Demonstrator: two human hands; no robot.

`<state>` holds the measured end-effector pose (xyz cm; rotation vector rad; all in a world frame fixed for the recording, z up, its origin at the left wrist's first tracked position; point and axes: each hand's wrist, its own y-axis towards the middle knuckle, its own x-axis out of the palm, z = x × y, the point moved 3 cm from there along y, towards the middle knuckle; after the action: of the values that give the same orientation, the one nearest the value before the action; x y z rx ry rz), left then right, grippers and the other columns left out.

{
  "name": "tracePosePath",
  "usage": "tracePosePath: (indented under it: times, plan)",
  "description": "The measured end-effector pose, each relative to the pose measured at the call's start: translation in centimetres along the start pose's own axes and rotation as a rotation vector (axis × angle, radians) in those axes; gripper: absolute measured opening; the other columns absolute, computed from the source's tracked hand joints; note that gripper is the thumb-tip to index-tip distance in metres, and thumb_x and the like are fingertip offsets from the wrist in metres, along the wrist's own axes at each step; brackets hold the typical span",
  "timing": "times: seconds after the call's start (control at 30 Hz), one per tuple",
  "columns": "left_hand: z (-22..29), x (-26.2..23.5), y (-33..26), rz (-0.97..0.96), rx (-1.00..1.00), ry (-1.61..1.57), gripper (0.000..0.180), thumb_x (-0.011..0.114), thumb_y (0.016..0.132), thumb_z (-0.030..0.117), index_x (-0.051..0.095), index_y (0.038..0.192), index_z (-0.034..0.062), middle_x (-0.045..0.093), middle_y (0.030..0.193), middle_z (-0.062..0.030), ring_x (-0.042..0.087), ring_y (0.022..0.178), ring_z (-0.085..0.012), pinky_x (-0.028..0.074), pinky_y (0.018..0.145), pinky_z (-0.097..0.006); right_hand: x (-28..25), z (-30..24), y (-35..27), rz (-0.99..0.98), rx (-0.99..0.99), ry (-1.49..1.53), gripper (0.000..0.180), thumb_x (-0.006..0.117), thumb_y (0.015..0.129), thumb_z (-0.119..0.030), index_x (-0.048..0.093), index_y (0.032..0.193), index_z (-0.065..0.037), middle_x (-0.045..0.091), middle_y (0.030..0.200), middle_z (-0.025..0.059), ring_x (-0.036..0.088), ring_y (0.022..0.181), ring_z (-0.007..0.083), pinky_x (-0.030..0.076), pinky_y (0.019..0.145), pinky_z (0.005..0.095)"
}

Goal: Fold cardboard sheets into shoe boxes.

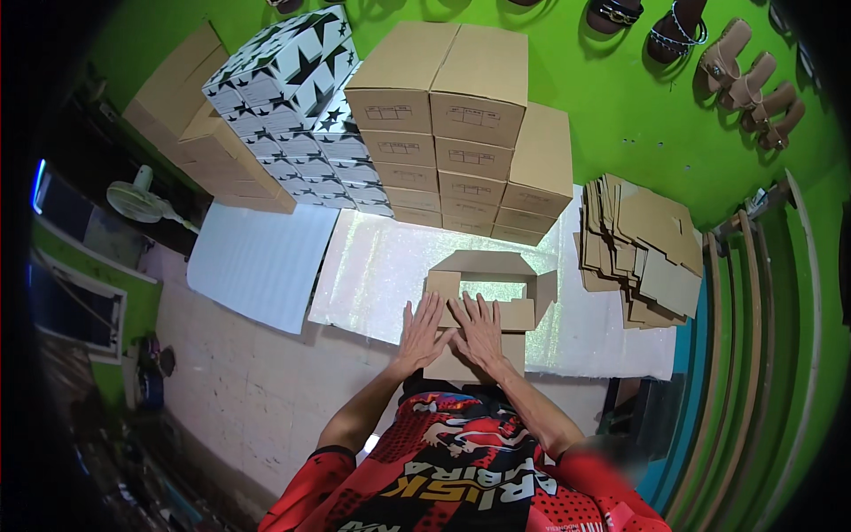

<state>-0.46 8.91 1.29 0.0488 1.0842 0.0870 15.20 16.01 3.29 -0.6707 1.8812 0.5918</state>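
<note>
A brown cardboard box [486,261], partly folded, lies in front of me near the table's front edge. Its far and right-hand panels stand up or lean outward, and the bright table covering shows through the gap in its middle. A wide lid panel extends from it toward my body. Fingers outstretched, my left hand [423,332] presses on the box's near-left part. Close beside it, my right hand [480,330] rests flat on the near wall, fingers spread. The thumbs nearly meet, and the hands hide part of the near fold.
Stacked brown boxes [479,115] and star-patterned white boxes [292,80] stand at the back. A pile of flat cardboard blanks [651,235] lies right on the table [377,266]. White foam sheeting [257,257] and a fan [142,199] are left. Sandals [727,58] hang on the green wall.
</note>
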Motion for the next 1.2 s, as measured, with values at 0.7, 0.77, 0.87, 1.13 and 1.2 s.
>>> tracePosePath:
  times: [0.7, 0.77, 0.87, 1.13, 1.2]
  plan:
    - [1.0, 0.1, -2.2, 0.092, 0.005, -0.116, 0.087, 0.059, 0.104, 0.047, 0.025, 0.163, -0.007, 0.025, 0.17, -0.0278, 0.024, 0.159, -0.0409, 0.016, 0.129, -0.056, 0.5, 0.2, -0.1, -0.003, 0.038, -0.033, 0.074, 0.062, 0.1, -0.043, 0.04, 0.162, -0.01, 0.038, 0.17, 0.0067, 0.039, 0.15, 0.0412, 0.021, 0.122, 0.0679]
    - [1.0, -0.5, -1.8, 0.039, -0.004, -0.077, 0.087, 0.058, 0.104, 0.048, 0.025, 0.163, -0.0071, 0.025, 0.171, -0.0277, 0.022, 0.16, -0.0406, 0.015, 0.129, -0.056, 0.4, 0.1, -0.4, 0.035, 0.015, -0.001, 0.075, 0.062, 0.099, -0.041, 0.039, 0.162, -0.008, 0.037, 0.17, 0.0073, 0.042, 0.148, 0.0427, 0.023, 0.121, 0.068]
    - [0.1, -0.6, 0.7, -0.012, -0.008, -0.054, 0.087, 0.056, 0.105, 0.049, 0.023, 0.164, -0.0069, 0.024, 0.171, -0.0272, 0.02, 0.161, -0.0392, 0.013, 0.13, -0.055, 0.3, -0.1, -0.2, 0.023, 0.056, -0.052, 0.073, 0.062, 0.1, -0.042, 0.04, 0.161, -0.008, 0.036, 0.171, 0.0071, 0.042, 0.148, 0.043, 0.024, 0.12, 0.0685]
    - [-1.5, -1.1, 6.1, -0.049, -0.027, -0.072, 0.089, 0.049, 0.106, 0.056, 0.021, 0.166, -0.0035, 0.02, 0.173, -0.0241, 0.015, 0.163, -0.0347, 0.011, 0.131, -0.052, 0.9, 0.0, -0.3, 0.014, 0.048, -0.008, 0.07, 0.061, 0.1, -0.043, 0.044, 0.159, -0.008, 0.036, 0.171, 0.0059, 0.042, 0.148, 0.0431, 0.024, 0.12, 0.0694]
    - [-1.2, -0.8, 4.0, -0.03, 0.008, -0.036, 0.089, 0.049, 0.106, 0.057, 0.021, 0.166, -0.0028, 0.02, 0.174, -0.0231, 0.014, 0.163, -0.0342, 0.01, 0.131, -0.054, 1.0, 0.2, -0.1, 0.004, 0.05, -0.011, 0.071, 0.061, 0.1, -0.043, 0.044, 0.16, -0.009, 0.036, 0.171, 0.0055, 0.041, 0.148, 0.043, 0.024, 0.12, 0.0697]
